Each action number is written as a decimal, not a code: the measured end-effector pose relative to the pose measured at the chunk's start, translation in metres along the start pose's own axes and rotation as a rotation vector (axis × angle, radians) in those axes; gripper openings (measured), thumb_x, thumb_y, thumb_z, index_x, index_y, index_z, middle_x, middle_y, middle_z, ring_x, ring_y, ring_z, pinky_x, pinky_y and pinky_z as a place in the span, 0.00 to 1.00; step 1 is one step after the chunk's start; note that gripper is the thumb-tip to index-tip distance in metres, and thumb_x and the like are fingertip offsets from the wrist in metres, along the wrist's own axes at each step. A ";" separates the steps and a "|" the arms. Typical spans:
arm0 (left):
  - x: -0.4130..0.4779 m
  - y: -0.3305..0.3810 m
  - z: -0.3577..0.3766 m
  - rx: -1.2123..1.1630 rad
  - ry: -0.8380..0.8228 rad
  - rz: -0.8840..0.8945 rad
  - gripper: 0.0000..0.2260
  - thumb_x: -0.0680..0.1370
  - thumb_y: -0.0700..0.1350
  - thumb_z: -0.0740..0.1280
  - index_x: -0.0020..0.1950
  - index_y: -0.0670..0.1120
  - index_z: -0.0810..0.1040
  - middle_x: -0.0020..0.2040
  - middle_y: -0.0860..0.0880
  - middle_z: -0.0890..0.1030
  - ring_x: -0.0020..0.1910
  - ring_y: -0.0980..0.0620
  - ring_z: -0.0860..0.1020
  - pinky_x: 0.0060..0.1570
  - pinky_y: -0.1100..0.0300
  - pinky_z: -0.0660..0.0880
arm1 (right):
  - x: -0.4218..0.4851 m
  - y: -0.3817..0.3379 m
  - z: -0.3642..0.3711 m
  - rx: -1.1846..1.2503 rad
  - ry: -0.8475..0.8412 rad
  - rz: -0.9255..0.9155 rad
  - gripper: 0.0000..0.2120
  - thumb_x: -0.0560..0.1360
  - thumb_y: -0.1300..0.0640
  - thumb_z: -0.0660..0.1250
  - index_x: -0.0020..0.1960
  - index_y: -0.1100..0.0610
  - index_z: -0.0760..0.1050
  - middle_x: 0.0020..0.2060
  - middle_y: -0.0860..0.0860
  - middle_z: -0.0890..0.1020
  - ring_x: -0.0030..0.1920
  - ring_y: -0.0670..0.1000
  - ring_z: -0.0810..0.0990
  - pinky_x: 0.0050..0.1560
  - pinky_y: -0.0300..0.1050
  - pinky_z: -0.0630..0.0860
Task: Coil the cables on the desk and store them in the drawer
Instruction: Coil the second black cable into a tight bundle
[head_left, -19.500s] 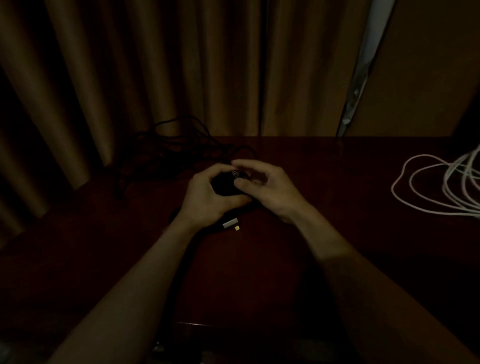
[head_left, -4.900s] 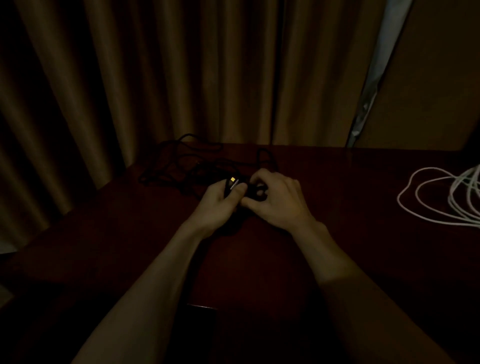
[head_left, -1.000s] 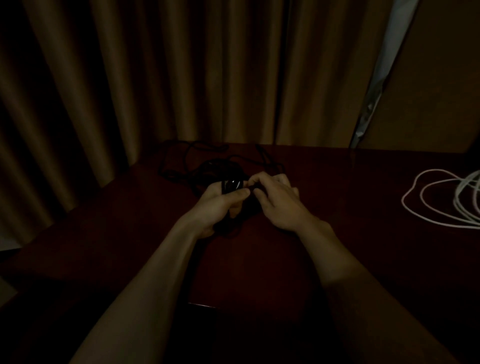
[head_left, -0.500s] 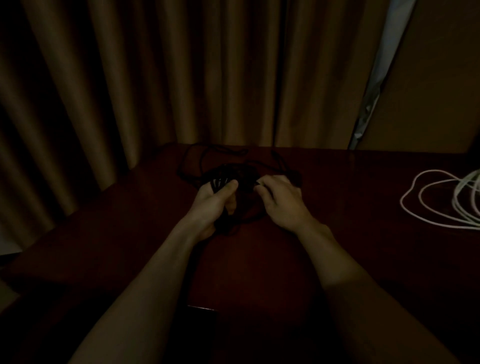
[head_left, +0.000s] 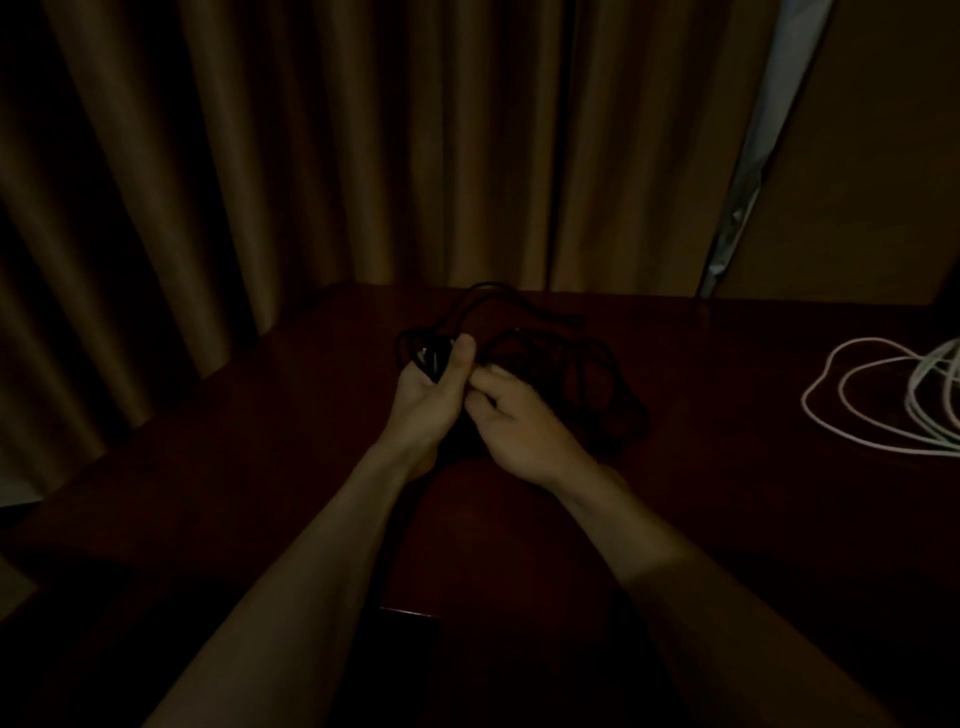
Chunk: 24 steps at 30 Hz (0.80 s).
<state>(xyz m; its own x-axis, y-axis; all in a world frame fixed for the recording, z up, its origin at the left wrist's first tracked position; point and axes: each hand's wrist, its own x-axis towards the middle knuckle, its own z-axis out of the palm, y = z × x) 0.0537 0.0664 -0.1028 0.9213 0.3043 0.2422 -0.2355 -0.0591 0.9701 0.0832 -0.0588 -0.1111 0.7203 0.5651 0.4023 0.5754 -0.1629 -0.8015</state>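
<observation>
A black cable (head_left: 550, 358) lies in loose loops at the middle of the dark red desk (head_left: 727, 519). My left hand (head_left: 428, 400) grips a bundle of its coils, thumb pressed on top. My right hand (head_left: 519, 421) touches the left one and pinches a strand of the same cable; more loops trail out to its right. A white cable (head_left: 852, 415) lies in loose loops at the right edge of the view, apart from both hands. The room is very dim, so the black cable's ends are hard to make out.
Brown curtains (head_left: 311, 156) hang close behind the desk's far and left edges. A bright gap with a pale strip (head_left: 748, 171) shows at the upper right. A dark opening (head_left: 410, 639) sits at the desk's near edge between my forearms.
The loose black loops have been drawn in from the far left toward my hands and now spread to the right. My hands have come closer together.
</observation>
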 end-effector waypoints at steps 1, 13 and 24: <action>0.002 -0.001 -0.001 -0.014 0.010 -0.028 0.24 0.80 0.61 0.65 0.51 0.38 0.81 0.43 0.45 0.82 0.44 0.52 0.82 0.46 0.58 0.81 | 0.000 0.000 0.002 -0.023 -0.037 0.012 0.15 0.86 0.60 0.54 0.65 0.56 0.78 0.57 0.52 0.77 0.54 0.49 0.79 0.53 0.39 0.78; 0.005 0.006 -0.007 -0.232 0.298 -0.172 0.22 0.86 0.58 0.59 0.45 0.43 0.77 0.34 0.49 0.79 0.37 0.50 0.85 0.37 0.56 0.81 | 0.005 0.012 -0.014 -0.163 -0.011 0.098 0.21 0.86 0.58 0.59 0.79 0.54 0.66 0.56 0.46 0.74 0.57 0.46 0.80 0.56 0.36 0.77; 0.002 0.013 -0.014 -0.327 0.156 -0.226 0.17 0.85 0.57 0.62 0.44 0.46 0.74 0.32 0.52 0.72 0.28 0.56 0.69 0.28 0.63 0.69 | -0.003 0.014 -0.037 -0.620 -0.292 0.094 0.11 0.83 0.41 0.61 0.60 0.39 0.80 0.58 0.37 0.73 0.65 0.45 0.71 0.67 0.55 0.63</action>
<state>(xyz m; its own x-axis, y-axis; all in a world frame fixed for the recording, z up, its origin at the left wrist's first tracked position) 0.0484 0.0797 -0.0894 0.9091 0.4166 -0.0052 -0.1423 0.3222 0.9359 0.1032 -0.0931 -0.1074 0.6940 0.7066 0.1381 0.6938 -0.6049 -0.3908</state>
